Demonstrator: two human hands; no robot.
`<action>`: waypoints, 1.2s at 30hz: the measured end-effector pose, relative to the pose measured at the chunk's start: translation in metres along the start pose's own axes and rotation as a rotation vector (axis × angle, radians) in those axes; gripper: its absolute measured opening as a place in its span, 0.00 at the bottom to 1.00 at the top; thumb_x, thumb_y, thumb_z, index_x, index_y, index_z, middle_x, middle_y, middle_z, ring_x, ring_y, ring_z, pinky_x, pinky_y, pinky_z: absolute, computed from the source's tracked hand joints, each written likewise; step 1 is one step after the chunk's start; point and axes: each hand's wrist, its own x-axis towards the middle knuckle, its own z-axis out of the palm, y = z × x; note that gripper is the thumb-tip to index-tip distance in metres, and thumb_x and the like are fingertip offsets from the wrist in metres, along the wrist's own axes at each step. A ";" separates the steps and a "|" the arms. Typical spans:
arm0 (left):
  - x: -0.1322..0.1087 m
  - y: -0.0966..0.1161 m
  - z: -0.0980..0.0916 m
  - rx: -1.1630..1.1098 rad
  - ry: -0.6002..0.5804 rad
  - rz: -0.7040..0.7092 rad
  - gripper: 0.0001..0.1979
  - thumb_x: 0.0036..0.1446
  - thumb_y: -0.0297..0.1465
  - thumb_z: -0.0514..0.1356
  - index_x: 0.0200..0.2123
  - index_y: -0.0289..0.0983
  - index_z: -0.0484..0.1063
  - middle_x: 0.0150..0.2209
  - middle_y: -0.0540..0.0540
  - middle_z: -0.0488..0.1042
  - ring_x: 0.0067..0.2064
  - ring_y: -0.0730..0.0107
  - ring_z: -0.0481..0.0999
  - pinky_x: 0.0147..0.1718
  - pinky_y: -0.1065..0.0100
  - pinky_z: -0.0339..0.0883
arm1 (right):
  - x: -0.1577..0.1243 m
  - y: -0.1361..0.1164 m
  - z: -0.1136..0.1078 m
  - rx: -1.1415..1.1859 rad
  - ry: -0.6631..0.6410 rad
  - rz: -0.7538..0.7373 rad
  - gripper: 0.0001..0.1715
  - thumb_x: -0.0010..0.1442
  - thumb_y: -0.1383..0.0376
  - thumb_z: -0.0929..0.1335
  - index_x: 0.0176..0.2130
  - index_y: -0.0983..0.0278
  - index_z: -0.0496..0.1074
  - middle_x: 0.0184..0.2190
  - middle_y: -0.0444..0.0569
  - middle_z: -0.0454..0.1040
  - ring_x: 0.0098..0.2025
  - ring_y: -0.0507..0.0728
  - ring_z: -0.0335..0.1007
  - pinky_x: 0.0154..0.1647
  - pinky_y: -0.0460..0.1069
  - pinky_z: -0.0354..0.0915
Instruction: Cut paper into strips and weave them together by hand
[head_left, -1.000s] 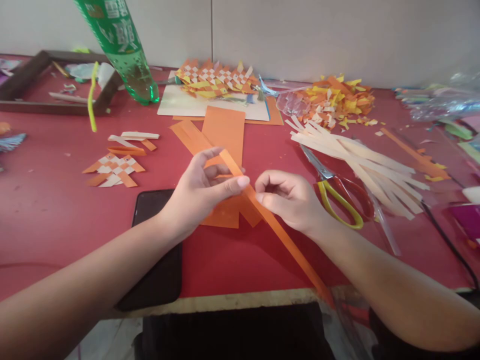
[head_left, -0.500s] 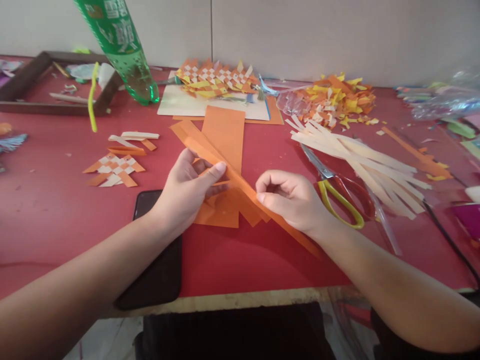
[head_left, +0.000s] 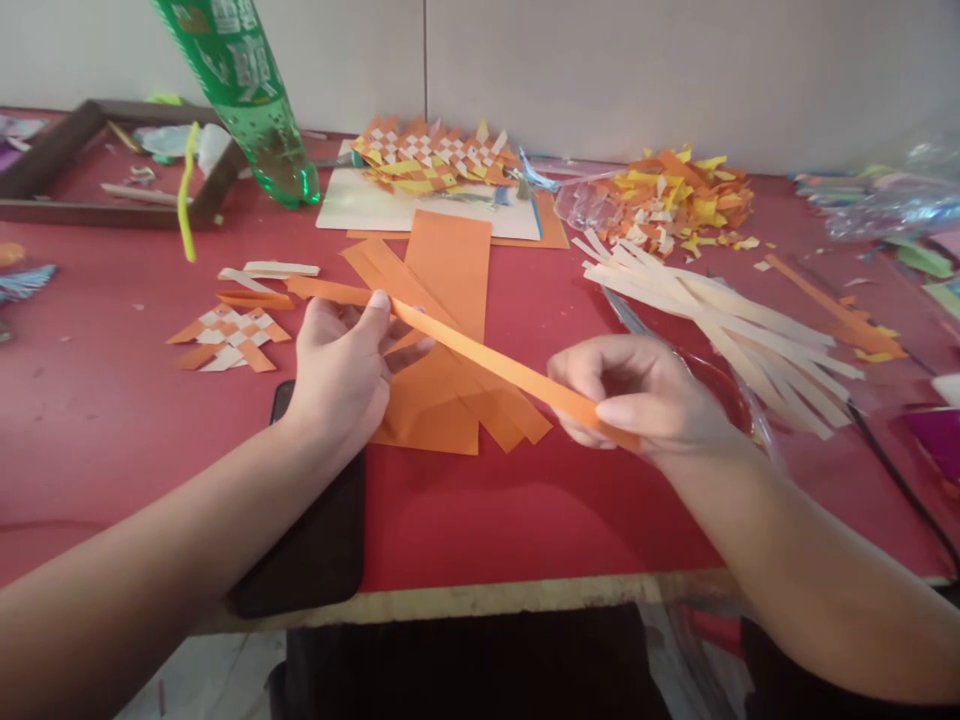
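Note:
A long orange paper strip point(head_left: 487, 357) stretches between my hands above the table. Thumb and fingers of my left hand point(head_left: 345, 360) pinch it near its left end. Farther down the strip, my right hand point(head_left: 637, 395) grips it close to the other end. Beneath lie orange paper sheets point(head_left: 450, 270) and flat orange strips point(head_left: 495, 410). To the left of my left hand rests a woven orange and white paper piece point(head_left: 229, 335). Scissors point(head_left: 630, 312), mostly hidden by my right hand, lie beside a bundle of pale strips point(head_left: 720, 310).
A green bottle point(head_left: 262, 120) stands at the back left by a dark frame point(head_left: 97, 212). A black phone point(head_left: 322, 540) lies near the front edge. Woven pieces point(head_left: 435, 155) and a pile of paper scraps point(head_left: 675, 195) are at the back.
The held strip has been drawn away from the flat strips. My left hand has shifted left along it, and my right hand has moved right, now covering the scissor handles.

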 end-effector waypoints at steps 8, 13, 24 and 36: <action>0.005 0.002 0.002 -0.128 0.087 -0.056 0.12 0.60 0.22 0.61 0.26 0.39 0.65 0.27 0.53 0.71 0.30 0.78 0.75 0.33 0.75 0.75 | -0.007 -0.026 -0.028 0.214 0.155 -0.207 0.37 0.54 0.52 0.66 0.12 0.69 0.43 0.09 0.31 0.47 0.10 0.38 0.47 0.14 0.41 0.35; -0.008 0.001 0.006 -0.098 -0.205 -0.278 0.09 0.54 0.24 0.66 0.27 0.36 0.68 0.27 0.53 0.73 0.28 0.79 0.76 0.33 0.73 0.76 | 0.007 -0.014 -0.020 0.213 0.552 -0.001 0.32 0.64 0.54 0.58 0.15 0.68 0.60 0.14 0.34 0.56 0.15 0.40 0.53 0.15 0.42 0.39; -0.025 -0.001 0.007 0.121 -0.549 -0.245 0.10 0.49 0.29 0.71 0.35 0.37 0.74 0.34 0.49 0.79 0.37 0.72 0.80 0.36 0.74 0.74 | 0.004 0.014 0.012 -0.272 0.161 0.190 0.16 0.56 0.55 0.73 0.30 0.65 0.72 0.20 0.42 0.69 0.20 0.47 0.59 0.19 0.43 0.55; -0.026 0.003 0.009 -0.033 -0.437 -0.061 0.18 0.52 0.20 0.65 0.45 0.40 0.68 0.44 0.47 0.78 0.50 0.63 0.78 0.39 0.71 0.76 | 0.002 0.014 0.009 -0.111 0.079 0.279 0.19 0.57 0.52 0.72 0.28 0.66 0.71 0.21 0.43 0.67 0.20 0.46 0.58 0.17 0.42 0.51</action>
